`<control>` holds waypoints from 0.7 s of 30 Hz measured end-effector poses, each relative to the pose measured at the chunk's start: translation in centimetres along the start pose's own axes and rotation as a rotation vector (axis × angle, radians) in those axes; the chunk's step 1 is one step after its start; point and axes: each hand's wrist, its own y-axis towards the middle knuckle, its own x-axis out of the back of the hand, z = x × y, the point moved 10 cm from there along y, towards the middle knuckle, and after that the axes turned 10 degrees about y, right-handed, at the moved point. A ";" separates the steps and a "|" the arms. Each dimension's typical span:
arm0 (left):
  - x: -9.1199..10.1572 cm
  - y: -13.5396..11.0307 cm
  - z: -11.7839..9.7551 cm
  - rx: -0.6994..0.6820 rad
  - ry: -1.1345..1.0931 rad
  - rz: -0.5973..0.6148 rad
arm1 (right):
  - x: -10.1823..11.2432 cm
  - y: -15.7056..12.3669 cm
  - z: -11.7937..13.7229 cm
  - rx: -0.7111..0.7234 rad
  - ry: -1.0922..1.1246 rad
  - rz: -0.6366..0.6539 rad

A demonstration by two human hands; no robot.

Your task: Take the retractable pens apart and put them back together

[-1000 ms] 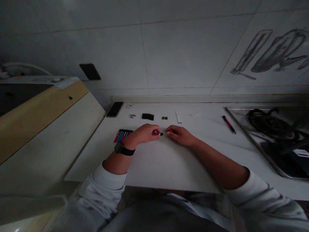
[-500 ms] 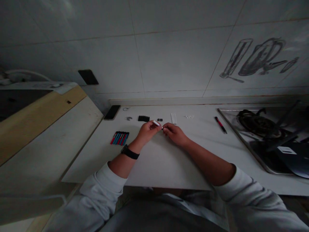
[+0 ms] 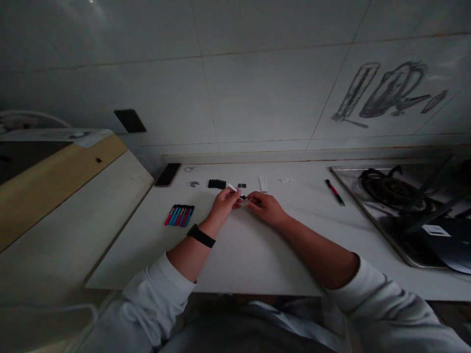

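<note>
My left hand is closed around a slim white pen tube, which slants up to the left with a black piece at its lower end. My right hand is beside it with thumb and fingertips pinched near that black end; what they hold is too small to make out. Beyond the hands lie a row of black pen parts, small dark clips, thin white sticks, tiny whitish pieces and small springs. Red and blue pen barrels lie left of my left hand.
A phone and a small ring-shaped item lie at the back left of the white counter. A red and black pen is at the right, next to a gas stove. A white cabinet borders the left side.
The white tube has tilted and now sticks out further up and left from my left hand. My right fingertips have shifted slightly from the black end. The whole view has moved a little.
</note>
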 end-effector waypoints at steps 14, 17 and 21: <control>-1.3 -0.2 -1.5 -0.139 0.048 0.086 | -0.6 0.0 0.2 -0.035 0.125 0.082; -1.3 -0.3 -2.1 -0.149 -0.001 0.097 | 0.2 0.2 -0.3 -0.051 0.145 0.066; -0.2 -0.1 -1.9 -0.100 -0.060 0.049 | 8.0 0.8 -1.7 -0.024 0.109 -0.316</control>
